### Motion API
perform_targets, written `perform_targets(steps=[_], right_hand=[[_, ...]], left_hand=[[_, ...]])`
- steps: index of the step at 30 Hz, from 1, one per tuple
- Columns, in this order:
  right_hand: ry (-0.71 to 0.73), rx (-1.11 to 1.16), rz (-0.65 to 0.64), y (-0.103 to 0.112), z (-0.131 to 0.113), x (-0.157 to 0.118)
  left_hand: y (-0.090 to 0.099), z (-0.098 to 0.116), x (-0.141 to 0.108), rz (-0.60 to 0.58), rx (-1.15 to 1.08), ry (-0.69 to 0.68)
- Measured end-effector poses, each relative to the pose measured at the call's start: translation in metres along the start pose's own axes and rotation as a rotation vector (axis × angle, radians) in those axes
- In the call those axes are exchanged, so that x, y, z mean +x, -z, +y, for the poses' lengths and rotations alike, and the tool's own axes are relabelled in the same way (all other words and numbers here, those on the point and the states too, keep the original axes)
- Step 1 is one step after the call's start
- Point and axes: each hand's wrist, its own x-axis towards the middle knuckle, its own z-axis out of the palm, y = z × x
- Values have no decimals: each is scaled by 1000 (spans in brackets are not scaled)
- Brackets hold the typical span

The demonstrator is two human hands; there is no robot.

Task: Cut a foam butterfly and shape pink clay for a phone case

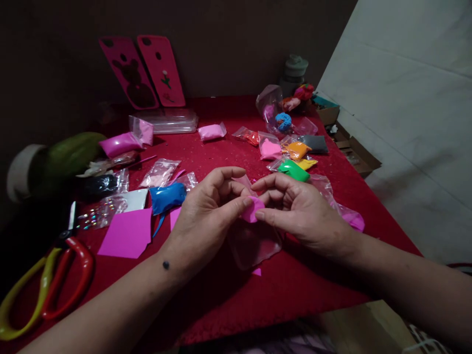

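Between the thumbs and fingers of my left hand [206, 211] and my right hand [302, 206] is a small flattened piece of pink clay [252, 210]. Both hands pinch it from opposite sides. Just beneath them a clear phone case [254, 246] lies on the red cloth, partly hidden by my hands. A tiny pink scrap [257, 271] rests near its lower edge. Left of my left hand are a blue clay packet [167, 197] and a cut magenta sheet [127, 233]. A green clay packet [294, 170] lies beyond my right hand.
Scissors [66, 275] with red and yellow handles lie at the left. Two decorated pink phone cases [162, 73] lean on the back wall, behind a stack of clear cases [169, 121]. A bottle [295, 69] stands at back right, and cardboard boxes [354, 147] sit beyond the table's right edge.
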Motion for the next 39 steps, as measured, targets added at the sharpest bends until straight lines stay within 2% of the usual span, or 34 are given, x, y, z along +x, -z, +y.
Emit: perform_targets(steps=[7,14,21,27,32,35,39], right_hand=[[-37,61,-11,0,-3,2],[-4,80,19,2,-1,2],[75,-26,-30,-1,4,0],[70,-10,-4,-2,2,-2],[45,-10,-23,0,2,-1],[35,-2,-34,1,3,-1],[22,10,-77,0,2,-1]], left_hand=[[4,3,1,2,75,44],[3,1,3,2,8,45],[1,1,2,-116,46,49],[-3,-2,-2,22,-9,0],[-2,-1,-2,56,48,6],[0,0,1,51,64,9],[-1,1,2,-18,21,42]])
